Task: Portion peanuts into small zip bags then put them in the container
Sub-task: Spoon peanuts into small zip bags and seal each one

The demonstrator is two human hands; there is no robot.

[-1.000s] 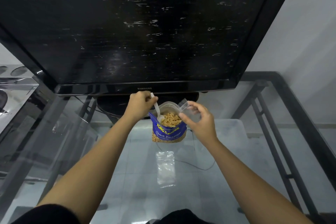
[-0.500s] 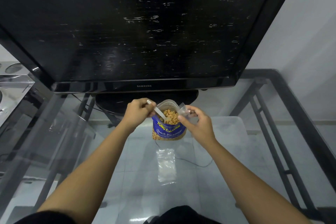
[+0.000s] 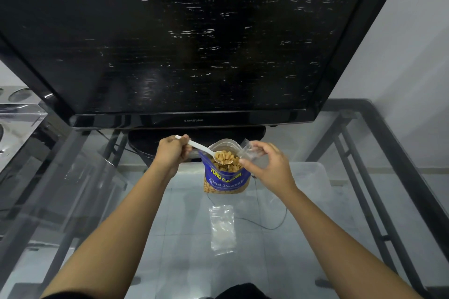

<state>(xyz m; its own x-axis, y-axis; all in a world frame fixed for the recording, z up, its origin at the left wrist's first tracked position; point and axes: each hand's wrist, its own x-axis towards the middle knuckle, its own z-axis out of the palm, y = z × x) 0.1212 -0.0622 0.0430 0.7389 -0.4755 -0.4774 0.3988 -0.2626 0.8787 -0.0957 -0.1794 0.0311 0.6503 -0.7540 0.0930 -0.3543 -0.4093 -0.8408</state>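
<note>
I see the blue peanut bag (image 3: 226,178) standing open on the glass table (image 3: 315,201), just in front of the television (image 3: 194,43) base. It is full of tan peanuts. My left hand (image 3: 172,153) is closed around a white spoon (image 3: 206,152), whose bowl carries peanuts above the bag mouth. My right hand (image 3: 267,165) pinches a small clear zip bag (image 3: 250,152) beside the spoon. An empty zip bag (image 3: 223,229) lies flat in front of the peanut bag.
</note>
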